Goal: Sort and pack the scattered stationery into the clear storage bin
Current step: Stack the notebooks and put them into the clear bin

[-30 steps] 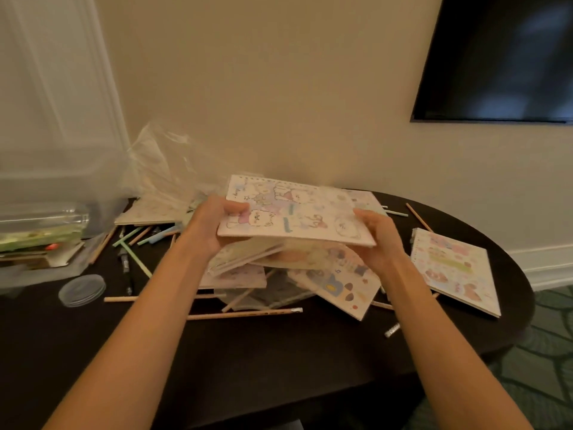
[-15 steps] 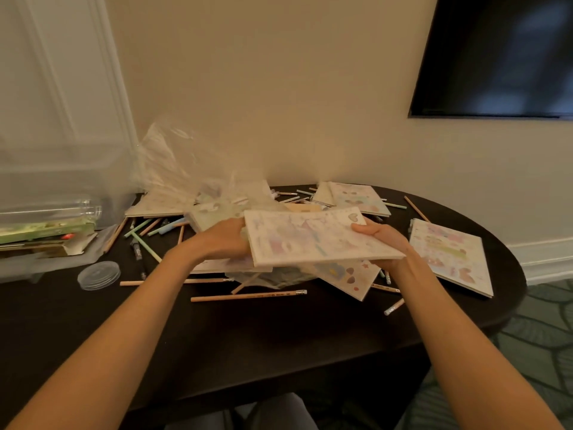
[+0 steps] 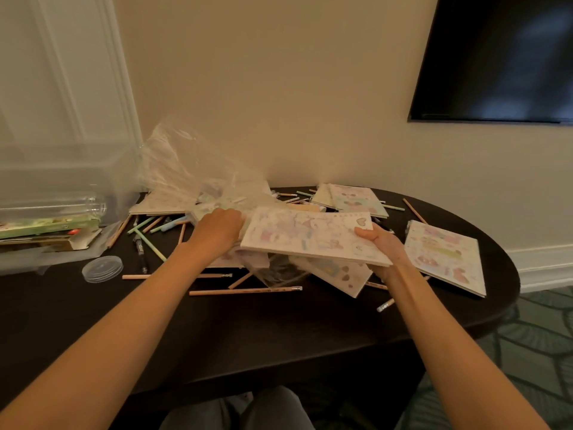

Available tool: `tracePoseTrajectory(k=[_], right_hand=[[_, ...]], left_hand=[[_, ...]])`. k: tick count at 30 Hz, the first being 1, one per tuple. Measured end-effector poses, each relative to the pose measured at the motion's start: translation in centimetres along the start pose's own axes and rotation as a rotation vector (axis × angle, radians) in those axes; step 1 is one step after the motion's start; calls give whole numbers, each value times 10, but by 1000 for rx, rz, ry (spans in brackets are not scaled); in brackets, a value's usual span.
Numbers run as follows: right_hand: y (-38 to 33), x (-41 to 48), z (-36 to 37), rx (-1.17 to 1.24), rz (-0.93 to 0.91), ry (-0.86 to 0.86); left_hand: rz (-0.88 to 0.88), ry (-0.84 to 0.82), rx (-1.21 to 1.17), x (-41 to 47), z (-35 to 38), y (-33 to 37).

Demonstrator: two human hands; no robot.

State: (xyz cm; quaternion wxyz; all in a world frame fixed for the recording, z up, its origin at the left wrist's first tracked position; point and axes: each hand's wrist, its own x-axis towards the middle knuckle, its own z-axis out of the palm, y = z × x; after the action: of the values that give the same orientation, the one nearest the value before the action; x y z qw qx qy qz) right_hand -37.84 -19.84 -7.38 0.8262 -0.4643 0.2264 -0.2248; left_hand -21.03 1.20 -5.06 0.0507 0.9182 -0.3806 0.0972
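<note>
The thin pastel-cartoon notebook (image 3: 310, 237) is pinched by right hand (image 3: 379, 243) fingers; left hand (image 3: 217, 232) fingers curl, grip unclear.

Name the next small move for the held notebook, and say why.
Probably carry the notebook leftwards to the clear bin: the right hand pinches its right end, the left hand sits at its left edge, and it lies above the pile.

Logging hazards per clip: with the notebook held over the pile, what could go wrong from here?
The notebook, gripped at its ends by the left hand and right hand, may drag the loose plastic wrap and scatter pencils. The pencil stub near the table edge could roll off if bumped. The clear bin already holds boxes, so the notebook may not lie flat.
</note>
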Motion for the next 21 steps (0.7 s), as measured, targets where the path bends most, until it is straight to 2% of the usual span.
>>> tracePoseTrajectory(k=[3, 7, 13, 17, 21], right_hand=[[6, -5, 8, -20, -113, 128], [15, -16, 20, -48, -174, 232], [23, -27, 37, -37, -233, 291], [28, -28, 45, -89, -276, 389], [46, -34, 72, -105, -313, 401]], left_hand=[[-76, -33, 81, -5, -7, 3], [-124, -141, 196, -11, -13, 8], [-94, -221, 196, -15, -18, 5], [-90, -260, 153, -16, -19, 8], [-31, -240, 153, -16, -21, 14]])
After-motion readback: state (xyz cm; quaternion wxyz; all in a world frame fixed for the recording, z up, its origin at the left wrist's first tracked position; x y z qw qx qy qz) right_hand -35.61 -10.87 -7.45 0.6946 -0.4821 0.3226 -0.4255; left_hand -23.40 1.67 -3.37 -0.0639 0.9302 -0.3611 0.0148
